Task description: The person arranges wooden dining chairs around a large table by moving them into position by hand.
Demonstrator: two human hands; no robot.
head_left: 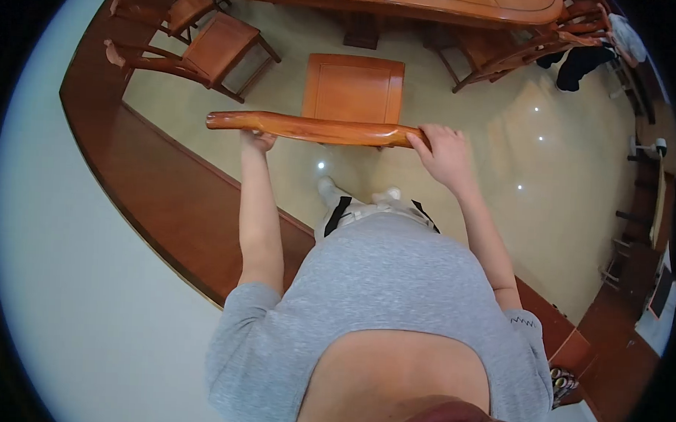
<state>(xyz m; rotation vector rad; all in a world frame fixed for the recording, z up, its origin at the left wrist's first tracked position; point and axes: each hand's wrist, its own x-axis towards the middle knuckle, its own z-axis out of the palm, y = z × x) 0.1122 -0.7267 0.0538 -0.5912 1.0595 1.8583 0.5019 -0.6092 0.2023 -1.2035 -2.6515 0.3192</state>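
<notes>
A glossy reddish-brown wooden chair stands in front of me, seen from above and behind. Its curved top rail (318, 128) runs across my view, with the square seat (353, 89) beyond and below it. My right hand (444, 155) wraps around the rail's right end, thumb on the near side. Beneath the rail's left part, my left hand (260, 140) closes on it from below; most of its fingers are hidden by the wood. Both arms reach forward.
Beyond the seat is a matching wooden table (405, 0). Other chairs stand at the left (221, 49) and the right (492, 49). A person in dark trousers (583, 67) is at the far right. Shiny tiles (548, 159) cover the floor.
</notes>
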